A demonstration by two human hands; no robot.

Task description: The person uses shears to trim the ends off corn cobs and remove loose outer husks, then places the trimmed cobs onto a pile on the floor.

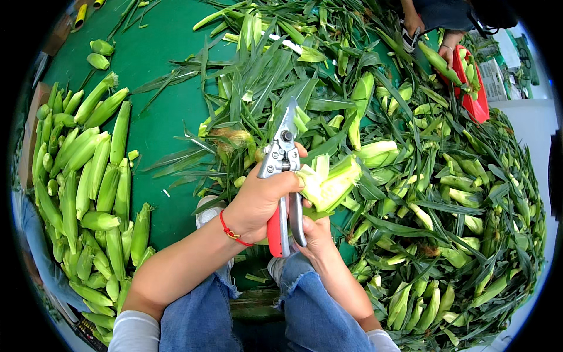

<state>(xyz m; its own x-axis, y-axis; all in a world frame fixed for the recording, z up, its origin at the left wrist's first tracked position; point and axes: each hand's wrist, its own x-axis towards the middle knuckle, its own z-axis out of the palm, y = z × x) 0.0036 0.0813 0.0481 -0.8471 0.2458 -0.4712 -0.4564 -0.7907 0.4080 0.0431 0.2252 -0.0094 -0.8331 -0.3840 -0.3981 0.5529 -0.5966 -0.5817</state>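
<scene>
"Anything readable there?"
"Dark lines mark a pale flat panel at upper right, too small to make out."
"And the tool?"
"Silver metal pruning shears with red-backed handles, blade pointing up, in the middle of the view. The left hand wraps them, thumb pressed across the front, a fingertip showing past the far edge. A red cord bracelet circles that wrist."
"The other?"
"The right hand is under a pale green, ribbed, leafy corn husk just right of the shears. Its fingers are mostly hidden; I can't tell how tightly they close."
"Around them?"
"Smooth, tapered green corn ears heaped at left on a flat green surface, and long, ribbon-like dark green leaves tangled beyond the hands."
</scene>
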